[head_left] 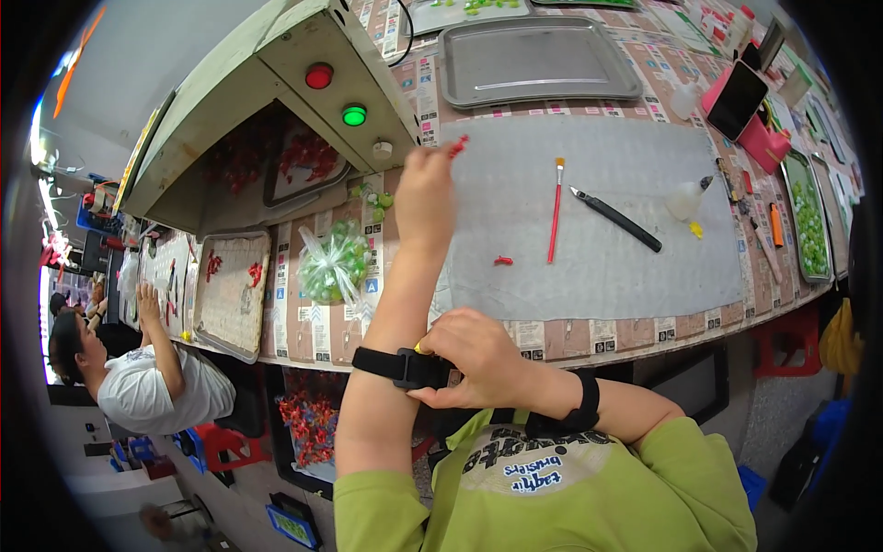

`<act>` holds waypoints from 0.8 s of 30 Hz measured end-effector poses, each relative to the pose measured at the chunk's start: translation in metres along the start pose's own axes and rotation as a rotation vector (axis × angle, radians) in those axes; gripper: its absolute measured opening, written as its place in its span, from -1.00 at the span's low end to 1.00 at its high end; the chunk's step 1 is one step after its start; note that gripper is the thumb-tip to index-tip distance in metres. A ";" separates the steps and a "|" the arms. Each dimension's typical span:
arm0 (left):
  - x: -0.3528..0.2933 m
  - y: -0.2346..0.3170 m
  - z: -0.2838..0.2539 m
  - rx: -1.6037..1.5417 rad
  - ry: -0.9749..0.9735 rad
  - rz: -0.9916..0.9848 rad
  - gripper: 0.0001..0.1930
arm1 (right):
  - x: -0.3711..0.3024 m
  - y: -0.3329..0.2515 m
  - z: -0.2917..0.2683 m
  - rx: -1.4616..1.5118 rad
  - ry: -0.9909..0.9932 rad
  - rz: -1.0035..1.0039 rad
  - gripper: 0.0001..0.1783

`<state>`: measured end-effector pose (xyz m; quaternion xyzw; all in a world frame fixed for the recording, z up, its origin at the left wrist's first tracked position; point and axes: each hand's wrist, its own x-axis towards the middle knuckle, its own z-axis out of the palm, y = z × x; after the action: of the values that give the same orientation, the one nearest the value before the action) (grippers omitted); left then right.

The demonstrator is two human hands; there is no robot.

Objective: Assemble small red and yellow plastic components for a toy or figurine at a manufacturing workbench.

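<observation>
My left hand (426, 198) is closed in a pinch at the left edge of the translucent mat (644, 276). A small red plastic piece (460, 144) pokes out from its fingertips, slightly blurred. My right hand (474, 354) curls its thumb and forefinger round the black strap (425, 370) worn on my left forearm. A bit of yellow shows at the forefinger's tip; its kind is unclear. On the mat lie a red-handled brush (556, 212), a black craft knife (616, 219), another red piece (503, 261) and a small yellow piece (696, 230).
A metal box with red and green lights (230, 120) stands at left, red pieces inside. Near it are a bag of green pieces (333, 262) and a worn tray (235, 322). A steel tray (538, 60) lies beyond the mat. A phone (738, 99) stands right. Another person (156, 377) sits left.
</observation>
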<state>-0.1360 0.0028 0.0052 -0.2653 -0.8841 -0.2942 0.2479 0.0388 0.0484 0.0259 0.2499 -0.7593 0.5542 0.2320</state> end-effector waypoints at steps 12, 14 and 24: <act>0.022 0.006 -0.025 -1.350 0.081 -0.840 -0.84 | -0.003 -0.013 -0.009 0.002 -0.088 -0.003 -0.60; 0.017 0.001 -0.034 -1.641 0.152 -0.932 -0.87 | -0.007 -0.005 -0.020 0.150 -0.137 0.147 -0.60; -0.011 -0.025 -0.027 -1.919 0.307 -1.110 -0.92 | -0.028 0.010 -0.024 0.790 -0.409 0.900 -0.43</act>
<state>-0.1355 -0.0349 0.0078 0.1236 -0.2467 -0.9538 -0.1187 0.0557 0.0778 0.0079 0.0737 -0.5572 0.7771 -0.2833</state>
